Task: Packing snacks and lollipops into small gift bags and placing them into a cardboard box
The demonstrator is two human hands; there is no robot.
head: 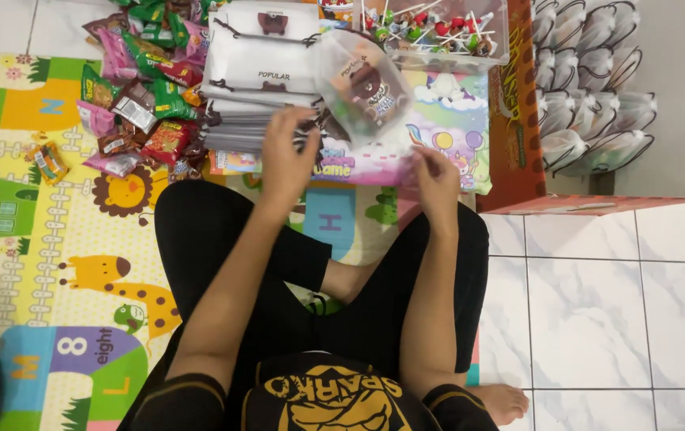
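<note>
I sit cross-legged on a colourful play mat (47,239). My left hand (287,156) is raised in front of a stack of white drawstring pouches (259,80), fingers curled, touching the edge of a translucent pouch with a brown bear print (362,84) that stands puffed up above a pastel picture box (438,136). My right hand (436,179) is pinched near the lower right of that pouch, over the box's front edge. Whether it grips a string or a small item I cannot tell.
A heap of wrapped snacks and sweets (143,88) lies at the left of the stack. A clear tub of lollipops (434,32) stands at the back. An orange cardboard box (518,120) at the right holds several filled pouches (590,88). White floor tiles (598,303) lie to the right.
</note>
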